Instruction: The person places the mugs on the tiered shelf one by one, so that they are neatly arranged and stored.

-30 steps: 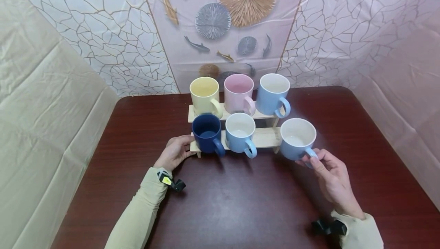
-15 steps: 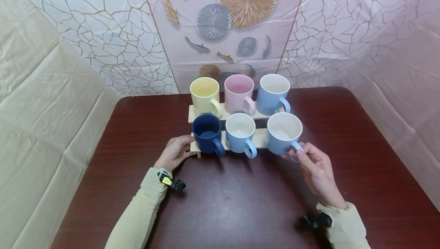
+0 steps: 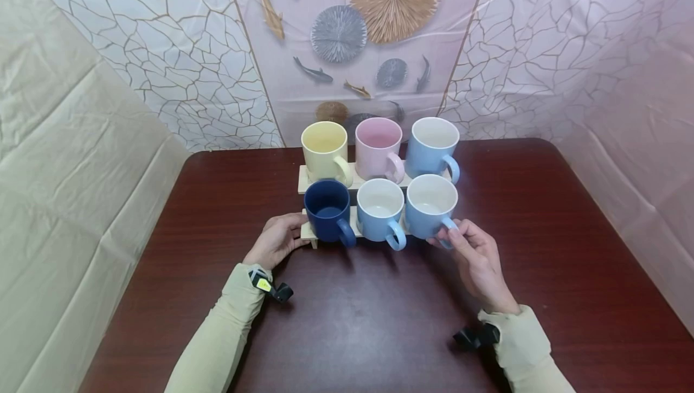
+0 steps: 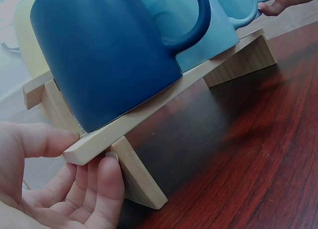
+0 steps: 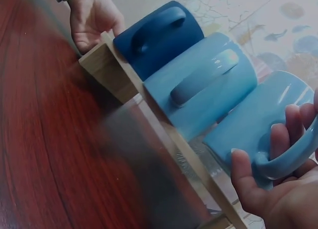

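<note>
A two-tier wooden rack (image 3: 307, 232) stands on the table. My left hand (image 3: 279, 241) pinches the left end of its lower board (image 4: 104, 139), thumb on top and fingers beneath. With my right hand (image 3: 478, 260) I hold a light blue mug (image 3: 428, 217) by its handle, fingers through the loop. That mug is at the right part of the lower tier, its base close over the board in the right wrist view. To its left on the same tier are another light blue mug (image 3: 375, 224) and a navy mug (image 3: 325, 221).
Along the upper tier stand a yellow mug (image 3: 321, 164), a pink mug (image 3: 374, 161) and a third light blue mug (image 3: 425, 155). The dark red-brown table (image 3: 347, 320) extends around the rack. Patterned cloth (image 3: 190, 49) hangs behind it, with pale cloth at both sides.
My right hand has moved left with the light blue mug, from beyond the rack's right end to over the lower tier beside the middle mug. My left hand has stayed on the rack.
</note>
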Tool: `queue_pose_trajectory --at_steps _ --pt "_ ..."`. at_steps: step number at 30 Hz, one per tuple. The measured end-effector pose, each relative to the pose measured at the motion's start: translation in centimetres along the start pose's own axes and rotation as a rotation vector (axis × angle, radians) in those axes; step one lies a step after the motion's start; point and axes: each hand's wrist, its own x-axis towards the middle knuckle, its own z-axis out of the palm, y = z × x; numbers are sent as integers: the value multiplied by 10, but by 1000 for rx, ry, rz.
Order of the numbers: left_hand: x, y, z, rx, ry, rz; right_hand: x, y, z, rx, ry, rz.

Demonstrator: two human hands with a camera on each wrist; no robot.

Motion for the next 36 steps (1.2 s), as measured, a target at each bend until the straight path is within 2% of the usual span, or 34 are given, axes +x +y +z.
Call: queue_pose_trajectory --at_steps 14,21,27,32,36 --pt "1 2 0 21 -33 3 5 13 -3 23 -9 -15" --pt "0 2 0 8 -23 3 7 15 -3 28 7 3" --pt "0 3 0 8 -21 8 8 15 -6 51 -21 18" --pt "0 2 -1 12 -21 13 9 11 -10 -21 -39 41" --pt "0 1 -1 -2 -13 5 8 7 -11 -146 10 84"
